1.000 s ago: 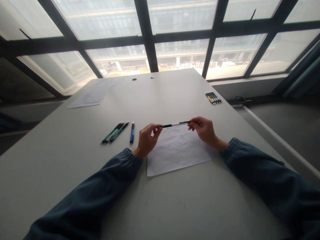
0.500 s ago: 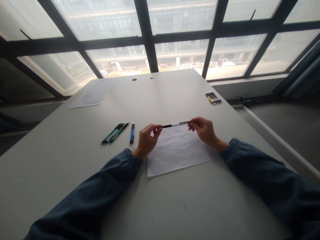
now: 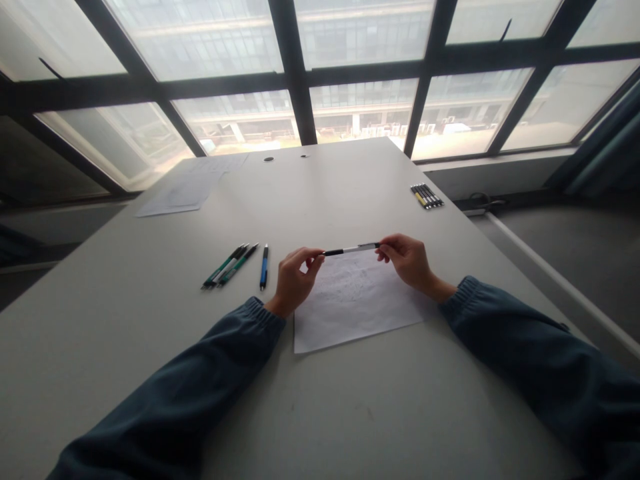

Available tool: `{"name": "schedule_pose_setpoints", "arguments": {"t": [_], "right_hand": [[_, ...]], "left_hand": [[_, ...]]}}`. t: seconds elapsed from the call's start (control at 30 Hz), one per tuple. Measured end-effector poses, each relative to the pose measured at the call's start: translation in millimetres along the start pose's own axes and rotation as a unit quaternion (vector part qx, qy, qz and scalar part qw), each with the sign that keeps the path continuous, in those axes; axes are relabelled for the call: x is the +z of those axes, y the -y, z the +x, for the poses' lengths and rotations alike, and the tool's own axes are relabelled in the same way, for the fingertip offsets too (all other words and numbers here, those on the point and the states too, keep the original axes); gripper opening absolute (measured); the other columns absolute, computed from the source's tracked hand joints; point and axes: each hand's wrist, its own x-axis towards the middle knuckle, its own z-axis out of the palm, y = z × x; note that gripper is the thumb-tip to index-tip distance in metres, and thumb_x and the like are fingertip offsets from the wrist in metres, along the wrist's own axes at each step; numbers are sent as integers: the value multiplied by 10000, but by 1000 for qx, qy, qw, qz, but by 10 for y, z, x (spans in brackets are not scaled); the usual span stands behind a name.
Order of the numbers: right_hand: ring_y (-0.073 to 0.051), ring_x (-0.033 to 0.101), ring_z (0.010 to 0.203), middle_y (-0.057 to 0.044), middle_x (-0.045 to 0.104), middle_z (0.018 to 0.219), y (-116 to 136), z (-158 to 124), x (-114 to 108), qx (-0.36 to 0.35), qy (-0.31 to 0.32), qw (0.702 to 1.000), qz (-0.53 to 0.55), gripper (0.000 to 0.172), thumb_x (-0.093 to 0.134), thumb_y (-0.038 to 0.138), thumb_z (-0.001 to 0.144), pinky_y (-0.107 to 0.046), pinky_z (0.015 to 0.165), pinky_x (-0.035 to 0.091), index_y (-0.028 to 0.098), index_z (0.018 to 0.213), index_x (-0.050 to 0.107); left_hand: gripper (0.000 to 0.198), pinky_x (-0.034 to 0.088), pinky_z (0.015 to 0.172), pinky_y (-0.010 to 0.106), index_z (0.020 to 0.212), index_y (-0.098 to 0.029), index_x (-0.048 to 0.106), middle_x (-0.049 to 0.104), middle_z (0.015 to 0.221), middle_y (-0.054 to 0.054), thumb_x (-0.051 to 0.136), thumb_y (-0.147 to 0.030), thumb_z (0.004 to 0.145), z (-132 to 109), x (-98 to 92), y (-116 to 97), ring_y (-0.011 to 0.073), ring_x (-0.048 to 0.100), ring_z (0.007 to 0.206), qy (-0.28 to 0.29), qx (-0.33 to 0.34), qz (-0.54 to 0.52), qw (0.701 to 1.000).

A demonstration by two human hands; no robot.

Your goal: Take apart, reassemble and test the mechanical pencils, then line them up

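Note:
A white and black pen [image 3: 351,249] is held almost level between my two hands, over the far edge of a sheet of paper [image 3: 360,320] with faint scribbles. My left hand [image 3: 296,279] pinches the pen's black grip end between thumb and fingers. At the opposite end, near the clip, my right hand [image 3: 407,260] pinches it too. Left of my left hand lies a blue and black pen [image 3: 264,268]. Beyond that one, several green and black pens [image 3: 230,267] lie side by side, slanting.
A row of several dark pens [image 3: 427,196], one with yellow, lies by the table's right edge. Loose papers [image 3: 180,190] rest at the far left. Two small round items, one a dark disc [image 3: 269,159], are near the far edge of the white table [image 3: 310,200]. Windows stand behind.

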Motion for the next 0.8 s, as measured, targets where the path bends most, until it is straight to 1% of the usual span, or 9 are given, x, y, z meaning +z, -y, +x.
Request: {"name": "schedule_pose_setpoints", "arguments": {"t": [0.17, 0.47, 0.8], "right_hand": [[-145, 658, 582, -28, 738, 715, -4, -2, -5, -1, -4, 1000, -8, 235, 728, 413, 866, -289, 555, 538, 183, 887, 688], [-141, 649, 577, -24, 728, 721, 27, 5, -6, -6, -2, 1000, -16, 235, 715, 422, 874, -289, 558, 541, 190, 872, 679], [-132, 637, 578, -19, 714, 726, 34, -6, -16, -15, 3, 1000, -25, 204, 702, 391, 894, -276, 559, 525, 189, 877, 676]], "left_hand": [[132, 490, 779, 314, 938, -211, 746, 749, 776, 21, 660, -307, 910, -1, 2, -6, 166, 643, 706, -6, 0, 20, 1000], [146, 485, 788, 322, 953, -209, 734, 744, 683, 2, 647, -321, 918, -7, 12, -13, 167, 649, 661, 2, -11, 19, 1000], [135, 482, 784, 318, 935, -205, 726, 734, 656, -7, 641, -309, 920, -7, 10, -11, 159, 647, 642, 2, -4, 21, 1000]]}}
